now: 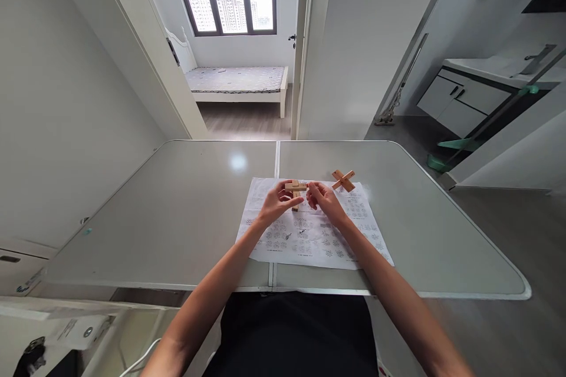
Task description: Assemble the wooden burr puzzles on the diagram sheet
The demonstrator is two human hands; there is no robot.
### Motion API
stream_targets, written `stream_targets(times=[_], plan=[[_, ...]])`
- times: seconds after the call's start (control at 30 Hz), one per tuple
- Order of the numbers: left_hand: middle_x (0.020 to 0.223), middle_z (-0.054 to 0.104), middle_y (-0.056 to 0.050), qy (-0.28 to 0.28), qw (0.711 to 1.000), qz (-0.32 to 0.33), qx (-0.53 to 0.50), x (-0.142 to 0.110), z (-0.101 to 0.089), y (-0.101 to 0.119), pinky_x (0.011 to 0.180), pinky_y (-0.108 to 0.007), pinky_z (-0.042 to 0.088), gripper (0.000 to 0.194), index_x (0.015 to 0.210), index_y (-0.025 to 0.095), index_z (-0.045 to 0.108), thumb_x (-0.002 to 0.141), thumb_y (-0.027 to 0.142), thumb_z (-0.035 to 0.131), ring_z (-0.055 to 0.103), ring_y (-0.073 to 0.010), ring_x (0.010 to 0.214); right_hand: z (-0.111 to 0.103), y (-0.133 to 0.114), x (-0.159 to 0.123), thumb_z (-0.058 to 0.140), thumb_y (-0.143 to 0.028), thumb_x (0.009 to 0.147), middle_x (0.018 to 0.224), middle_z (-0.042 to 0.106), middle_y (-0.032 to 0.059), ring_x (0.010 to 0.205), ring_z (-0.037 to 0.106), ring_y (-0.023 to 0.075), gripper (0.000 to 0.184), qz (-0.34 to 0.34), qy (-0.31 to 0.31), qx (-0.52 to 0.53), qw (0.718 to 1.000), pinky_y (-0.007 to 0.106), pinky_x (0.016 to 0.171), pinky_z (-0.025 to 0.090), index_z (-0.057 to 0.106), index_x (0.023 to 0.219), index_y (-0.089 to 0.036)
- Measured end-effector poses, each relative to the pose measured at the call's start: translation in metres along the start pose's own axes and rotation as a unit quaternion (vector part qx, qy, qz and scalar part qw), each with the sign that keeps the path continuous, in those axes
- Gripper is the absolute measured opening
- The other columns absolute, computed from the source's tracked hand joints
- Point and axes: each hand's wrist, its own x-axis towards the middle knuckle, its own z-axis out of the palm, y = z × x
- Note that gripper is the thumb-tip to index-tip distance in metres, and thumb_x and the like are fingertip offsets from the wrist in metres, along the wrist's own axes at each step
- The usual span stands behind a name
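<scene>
Between my two hands is a small wooden interlocking puzzle [295, 187], its bars crossing, held just over a printed sheet. My left hand [280, 200] grips its left side, thumb below and fingers behind. On the other side my right hand [322, 195] has its fingertips pinched at the right end of the horizontal bar. A second wooden piece [344, 180], two bars crossed in an X, lies by the sheet's top right corner. Under the hands spreads the instruction sheet [305, 250], covered in small diagrams too fine to read.
The grey folding table [177, 218] has a pale rim and a seam down its middle. Beyond it, a doorway shows a bed [239, 79] under a window. To the right stands a washbasin cabinet [469, 97]; a white wall [66, 100] rises on the left.
</scene>
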Motion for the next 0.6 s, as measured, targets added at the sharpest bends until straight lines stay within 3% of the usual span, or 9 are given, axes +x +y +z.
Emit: stream_targets(times=[0.17, 0.43, 0.6], plan=[[0.117, 0.074, -0.011, 0.023, 1.0, -0.014, -0.014, 0.0013, -0.003, -0.0005, 0.088, -0.04, 0.06, 0.063, 0.127, 0.02, 0.065, 0.076, 0.048, 0.087, 0.073, -0.0252, 0.101, 0.0018, -0.0016, 0.0001, 0.069, -0.071, 0.087, 0.074, 0.061, -0.0004, 0.054, 0.051, 0.0122, 0.053, -0.019, 0.024, -0.031, 0.999, 0.027, 0.049, 0.042, 0.064, 0.103, -0.02], [0.114, 0.075, -0.01, -0.004, 0.999, -0.033, -0.043, -0.0015, 0.0016, 0.0039, 0.085, -0.036, 0.056, 0.059, 0.122, 0.019, 0.068, 0.075, 0.046, 0.088, 0.072, -0.0245, 0.1, 0.003, -0.0028, -0.0018, 0.067, -0.073, 0.087, 0.083, 0.067, 0.0031, 0.058, 0.056, 0.0143, 0.055, -0.035, 0.01, -0.077, 0.996, 0.03, 0.052, 0.046, 0.067, 0.108, -0.022], [0.113, 0.075, -0.011, 0.078, 0.996, -0.033, -0.034, 0.0021, -0.0019, 0.0009, 0.075, -0.031, 0.053, 0.057, 0.121, 0.019, 0.07, 0.076, 0.051, 0.085, 0.069, -0.0206, 0.091, 0.0005, 0.0035, -0.0004, 0.058, -0.073, 0.092, 0.089, 0.07, 0.0067, 0.066, 0.061, 0.0182, 0.053, -0.056, 0.058, -0.155, 0.985, 0.032, 0.059, 0.049, 0.067, 0.104, -0.022]])
